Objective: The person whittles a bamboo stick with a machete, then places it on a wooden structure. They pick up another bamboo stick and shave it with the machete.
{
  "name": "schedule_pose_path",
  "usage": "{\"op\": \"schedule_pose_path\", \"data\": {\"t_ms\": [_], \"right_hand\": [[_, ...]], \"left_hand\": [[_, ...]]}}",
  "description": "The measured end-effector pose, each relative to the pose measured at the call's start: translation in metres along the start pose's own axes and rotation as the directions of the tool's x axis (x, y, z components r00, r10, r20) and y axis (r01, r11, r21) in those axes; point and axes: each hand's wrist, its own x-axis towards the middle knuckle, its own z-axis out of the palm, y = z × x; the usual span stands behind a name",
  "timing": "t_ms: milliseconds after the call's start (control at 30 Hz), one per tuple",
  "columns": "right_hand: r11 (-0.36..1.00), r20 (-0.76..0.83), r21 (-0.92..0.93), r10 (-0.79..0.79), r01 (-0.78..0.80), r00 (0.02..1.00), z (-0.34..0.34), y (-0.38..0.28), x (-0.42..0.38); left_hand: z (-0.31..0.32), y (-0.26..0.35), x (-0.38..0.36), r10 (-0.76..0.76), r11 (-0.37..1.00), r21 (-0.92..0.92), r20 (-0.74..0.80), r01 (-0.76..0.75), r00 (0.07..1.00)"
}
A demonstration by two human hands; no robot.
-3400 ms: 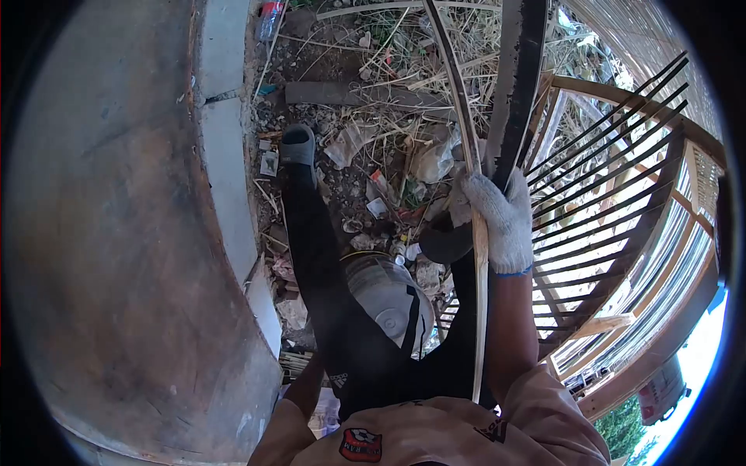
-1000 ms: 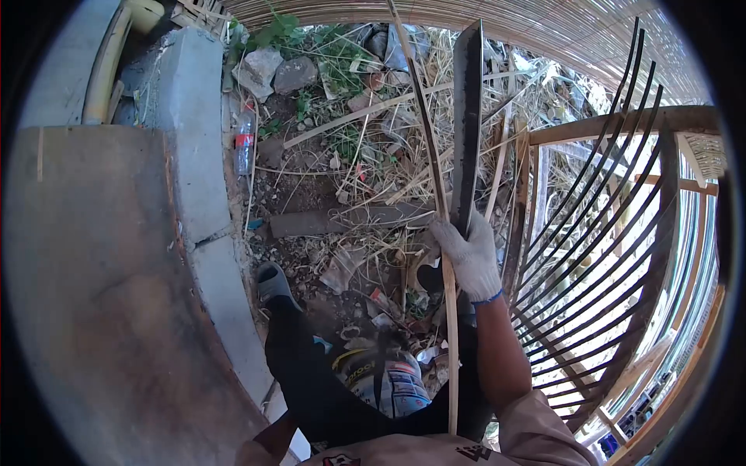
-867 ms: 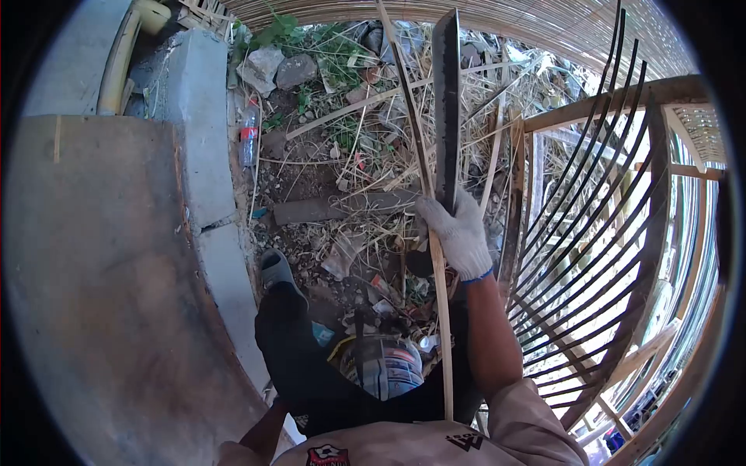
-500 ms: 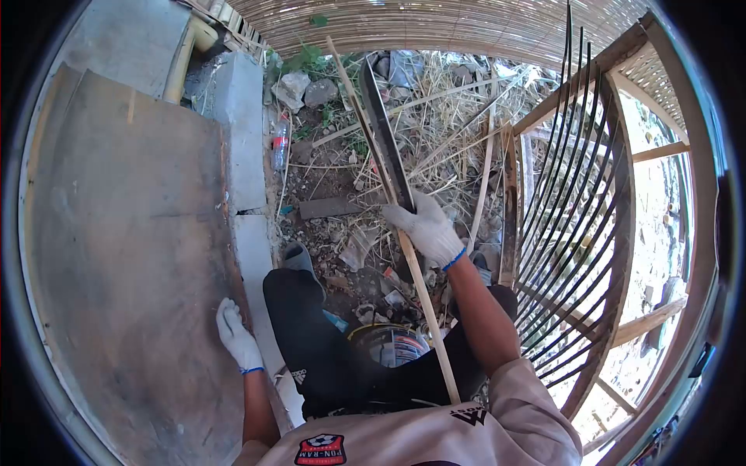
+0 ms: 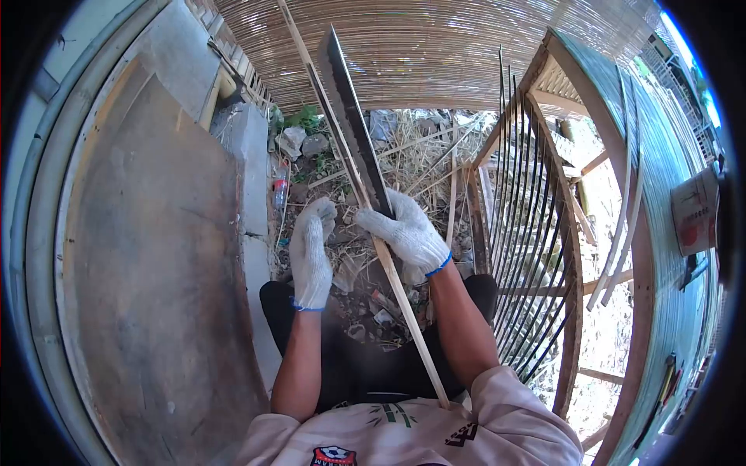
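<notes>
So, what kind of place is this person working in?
Probably an outdoor bamboo craft yard. A woven bamboo screen closes the back, a frame of thin curved slats stands at the right, and straw and offcuts litter the bare ground.

A long dark machete point(image 5: 351, 124) lies against a thin bamboo strip point(image 5: 404, 314), both angled upward.

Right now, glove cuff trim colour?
Blue, on white knit gloves; clearest in the head view.
</notes>
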Motion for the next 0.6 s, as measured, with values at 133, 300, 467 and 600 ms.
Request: {"op": "schedule_pose_path", "data": {"t_ms": [133,300,467,600], "right_hand": [[0.989,-0.017,-0.067,-0.131,0.130,0.991,0.008,-0.040,-0.020],[0.963,0.029,0.065,-0.264,0.262,0.964,0.028,-0.077,-0.035],[0.701,-0.149,-0.192,-0.712,0.686,0.686,0.043,-0.092,-0.031],[0.657,-0.173,-0.264,-0.753,0.706,0.635,0.049,-0.098,-0.029]], "left_hand": [[-0.011,-0.051,-0.030,-0.234,0.889,0.423,0.094,0.175,0.968],[-0.075,-0.205,-0.135,-0.479,0.649,0.744,0.561,-0.159,0.675],[-0.076,-0.261,-0.148,-0.316,0.666,0.302,0.943,-0.682,0.109],[-0.064,-0.284,-0.120,-0.288,0.614,0.409,0.912,-0.675,0.291]]}}
